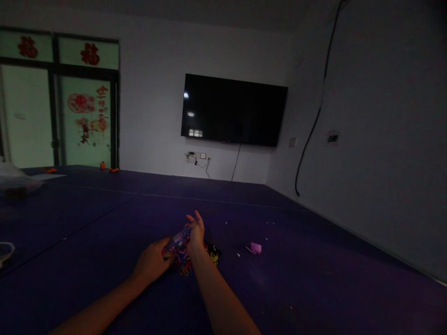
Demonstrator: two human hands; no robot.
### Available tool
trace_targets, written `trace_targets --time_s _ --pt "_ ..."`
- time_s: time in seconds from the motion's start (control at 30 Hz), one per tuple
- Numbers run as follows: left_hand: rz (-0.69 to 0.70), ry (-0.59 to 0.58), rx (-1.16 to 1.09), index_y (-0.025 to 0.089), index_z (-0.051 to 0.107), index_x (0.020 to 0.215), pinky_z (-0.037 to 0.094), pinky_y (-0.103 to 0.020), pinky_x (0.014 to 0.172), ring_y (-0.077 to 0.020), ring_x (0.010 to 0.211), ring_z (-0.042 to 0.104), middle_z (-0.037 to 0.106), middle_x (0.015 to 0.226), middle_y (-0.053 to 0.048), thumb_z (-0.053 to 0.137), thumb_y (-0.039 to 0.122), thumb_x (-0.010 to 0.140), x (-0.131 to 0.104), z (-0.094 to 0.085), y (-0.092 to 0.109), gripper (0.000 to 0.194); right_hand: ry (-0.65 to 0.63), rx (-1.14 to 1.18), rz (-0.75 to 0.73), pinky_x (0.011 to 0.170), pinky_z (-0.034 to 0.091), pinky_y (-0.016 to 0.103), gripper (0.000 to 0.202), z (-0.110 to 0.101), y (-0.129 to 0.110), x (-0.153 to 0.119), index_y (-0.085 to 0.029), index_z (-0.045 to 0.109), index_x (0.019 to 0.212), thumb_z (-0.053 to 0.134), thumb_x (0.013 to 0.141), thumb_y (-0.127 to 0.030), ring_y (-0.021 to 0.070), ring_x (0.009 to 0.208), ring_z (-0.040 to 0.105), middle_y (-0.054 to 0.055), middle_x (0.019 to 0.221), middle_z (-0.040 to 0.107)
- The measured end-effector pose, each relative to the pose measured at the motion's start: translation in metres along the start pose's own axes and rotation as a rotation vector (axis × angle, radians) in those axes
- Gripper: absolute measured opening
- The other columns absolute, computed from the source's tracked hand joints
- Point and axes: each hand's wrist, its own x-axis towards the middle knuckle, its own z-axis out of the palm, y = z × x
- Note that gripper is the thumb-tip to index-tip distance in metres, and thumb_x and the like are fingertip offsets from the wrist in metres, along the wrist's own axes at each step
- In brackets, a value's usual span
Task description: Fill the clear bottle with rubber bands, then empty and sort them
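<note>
My left hand [153, 262] is wrapped round a clear container [177, 241] with colourful contents, tilted up to the right. My right hand [196, 232] is at the container's upper end, its palm beside it and some fingers raised and apart. Under and between my hands lies a pile of colourful loops [185, 266], with yellow and black ones [213, 254] showing to the right of my right wrist. My right forearm hides part of the pile.
The purple table surface [279, 288] carries a pink scrap [256, 248] and small white bits to the right. A blurred, whitish plastic bag [16, 179] is at the far left. Small orange objects [113, 170] lie at the back left.
</note>
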Motion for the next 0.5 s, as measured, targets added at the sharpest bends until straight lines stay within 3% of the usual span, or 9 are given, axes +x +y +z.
trace_targets --time_s 0.2,0.37,0.5 --pt "0.036 0.046 0.007 0.023 0.061 0.096 0.040 -0.024 0.064 -0.0193 0.075 0.063 0.068 0.082 -0.003 0.054 0.024 0.073 0.0002 0.0028 -0.0028 0.024 -0.114 0.021 0.066 0.049 0.041 0.021 0.038 -0.0006 -0.0054 -0.0019 -0.018 0.065 0.090 0.048 0.057 -0.014 0.0115 0.052 0.055 0.002 0.072 0.070" --pt "0.037 0.037 0.019 0.024 0.060 0.097 0.040 -0.025 0.065 -0.0201 0.077 0.064 0.069 0.086 -0.003 0.054 0.024 0.073 0.0000 0.0028 -0.0035 0.025 -0.162 0.048 0.101 0.049 0.043 0.023 0.025 0.0001 -0.0093 -0.0061 -0.016 0.067 0.078 0.047 0.068 -0.029 0.0138 0.050 0.056 0.004 0.062 0.068" --pt "0.051 0.045 0.030 0.025 0.060 0.097 0.040 -0.025 0.065 -0.0209 0.079 0.064 0.069 0.090 -0.003 0.053 0.024 0.072 -0.0004 0.0017 -0.0024 0.026 -0.219 -0.056 0.062 0.045 0.040 0.022 0.022 0.0027 -0.0097 -0.0065 -0.015 0.066 0.073 0.054 0.068 -0.033 0.0134 0.044 0.054 0.005 0.055 0.066"
